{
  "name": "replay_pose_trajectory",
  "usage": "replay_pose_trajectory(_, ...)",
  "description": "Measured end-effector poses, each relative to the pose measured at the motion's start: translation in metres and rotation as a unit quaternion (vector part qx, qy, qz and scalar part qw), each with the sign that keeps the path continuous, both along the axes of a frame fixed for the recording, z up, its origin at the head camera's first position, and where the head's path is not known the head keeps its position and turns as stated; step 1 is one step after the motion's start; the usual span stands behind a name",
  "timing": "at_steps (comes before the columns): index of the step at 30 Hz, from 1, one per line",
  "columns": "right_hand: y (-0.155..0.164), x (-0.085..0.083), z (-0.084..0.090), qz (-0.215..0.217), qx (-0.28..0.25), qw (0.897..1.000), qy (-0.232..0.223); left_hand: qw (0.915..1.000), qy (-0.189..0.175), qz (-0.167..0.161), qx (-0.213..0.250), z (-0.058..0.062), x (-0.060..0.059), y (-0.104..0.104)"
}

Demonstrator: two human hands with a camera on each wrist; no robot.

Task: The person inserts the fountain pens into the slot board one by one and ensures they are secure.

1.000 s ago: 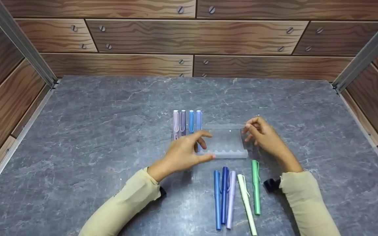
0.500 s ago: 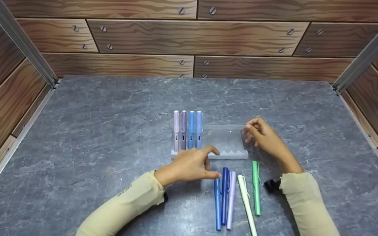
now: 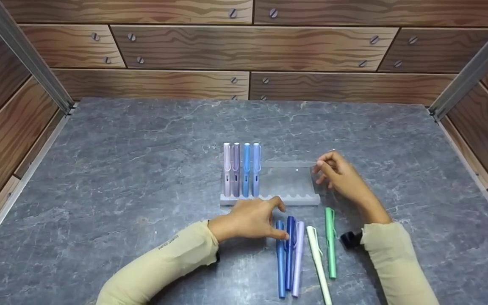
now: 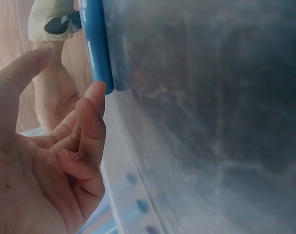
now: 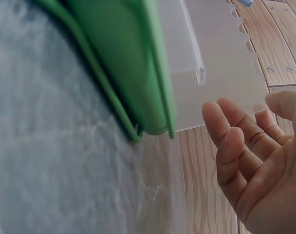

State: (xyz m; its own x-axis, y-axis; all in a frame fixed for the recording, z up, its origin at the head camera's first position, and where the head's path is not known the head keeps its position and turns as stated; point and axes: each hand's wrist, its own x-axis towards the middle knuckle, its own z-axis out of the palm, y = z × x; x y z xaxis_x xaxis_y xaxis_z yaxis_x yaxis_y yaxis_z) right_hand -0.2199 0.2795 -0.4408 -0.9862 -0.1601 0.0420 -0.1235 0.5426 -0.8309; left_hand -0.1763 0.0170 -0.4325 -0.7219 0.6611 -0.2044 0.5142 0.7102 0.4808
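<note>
A clear plastic pen stand (image 3: 286, 180) with a notched front ledge holds several capped pens, lilac, purple and blue, in its left slots. My left hand (image 3: 248, 218) hovers just in front of the stand, thumb and index finger spread apart. Its thumb tip lies over the upper part of a blue pen (image 3: 281, 262); in the left wrist view that blue pen (image 4: 97, 48) shows by the index fingertip, ungripped. At the stand's back right corner, my right hand (image 3: 340, 178) pinches the edge between thumb and index finger. The other fingers of the right hand curl loosely.
Right of the nearest blue pen lie a dark blue pen (image 3: 289, 254), a lilac pen (image 3: 298, 258), a pale green pen (image 3: 319, 264) and a green pen (image 3: 331, 241). The grey marbled table (image 3: 142, 148) meets wood-patterned walls (image 3: 244, 46) at the back and sides.
My left hand has moved from the pens in the stand toward me and slightly right, to the blue pen on the table. My right hand stays at the stand's corner.
</note>
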Motion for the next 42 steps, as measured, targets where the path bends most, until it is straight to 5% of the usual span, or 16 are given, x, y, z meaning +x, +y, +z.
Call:
replay_pose_trajectory(17, -0.001, 0.0, 0.001, -0.001, 0.004, 1.0, -0.002, 0.9994, -0.006, 0.016, -0.03, -0.012, 0.002, 0.007)
replay_pose_trajectory(29, -0.001, 0.001, 0.0, 0.006, 0.003, 1.0, 0.004, 0.999, -0.034, 0.024, -0.017, -0.01, 0.001, 0.006)
replay_pose_trajectory(42, -0.002, 0.001, 0.0, 0.001, 0.005, 1.0, 0.0, 0.9976, -0.018, 0.059, -0.033, -0.01, 0.007, 0.011)
